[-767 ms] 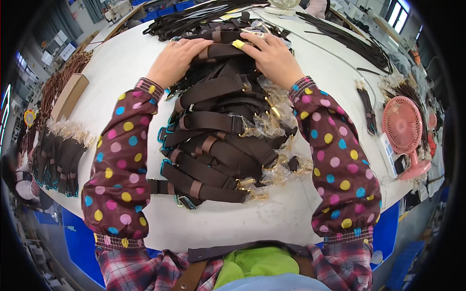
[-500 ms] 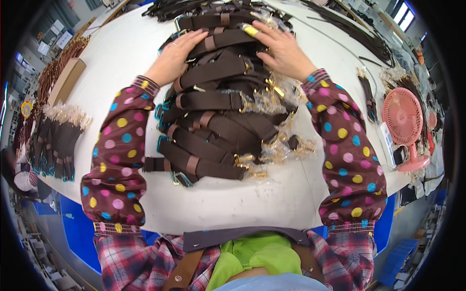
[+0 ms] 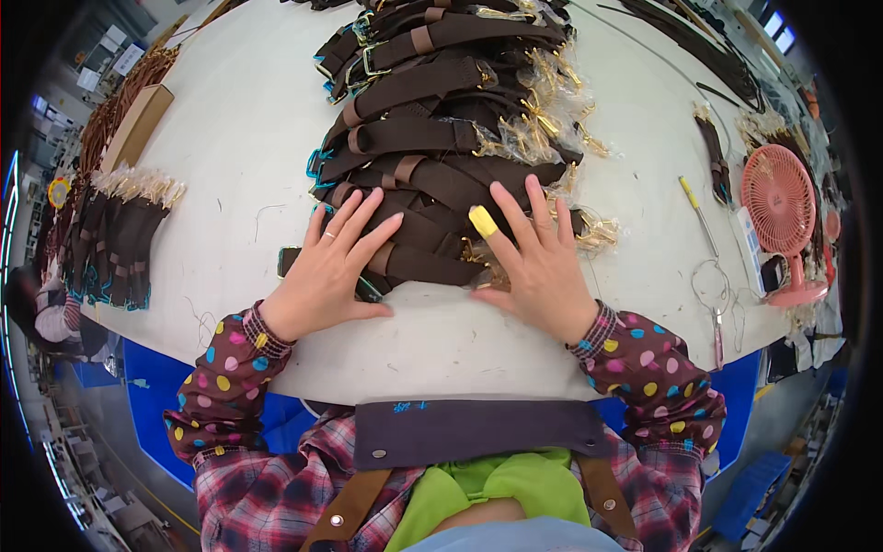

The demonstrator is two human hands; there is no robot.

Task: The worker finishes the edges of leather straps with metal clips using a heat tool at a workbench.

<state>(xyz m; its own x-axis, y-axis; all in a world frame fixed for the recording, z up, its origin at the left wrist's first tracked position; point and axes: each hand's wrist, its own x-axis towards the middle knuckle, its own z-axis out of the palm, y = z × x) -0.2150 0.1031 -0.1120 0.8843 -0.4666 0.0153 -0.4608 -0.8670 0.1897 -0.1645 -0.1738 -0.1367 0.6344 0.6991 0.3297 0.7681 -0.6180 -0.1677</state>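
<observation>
A long pile of dark brown webbing straps runs away from me down the middle of the white table. Teal-edged metal buckles stick out along its left side. Gold-coloured metal fittings, partly wrapped in clear plastic, line the right side. At the near end, my left hand rests with fingers spread on the closest straps, beside a buckle. My right hand lies spread over the right ends of the same straps, partly covering their fittings. Yellow tape wraps one of its fingers. Neither hand grips anything.
To the left lie a strap bundle and a cardboard box. A pink fan, a yellow-handled tool, scissors and a small strap bundle are on the right. Further straps lie at the far right.
Both hands have come back toward me from the far part of the pile to its near end. The pile sits higher in view. The yellow-handled tool and scissors have come out from behind my right arm.
</observation>
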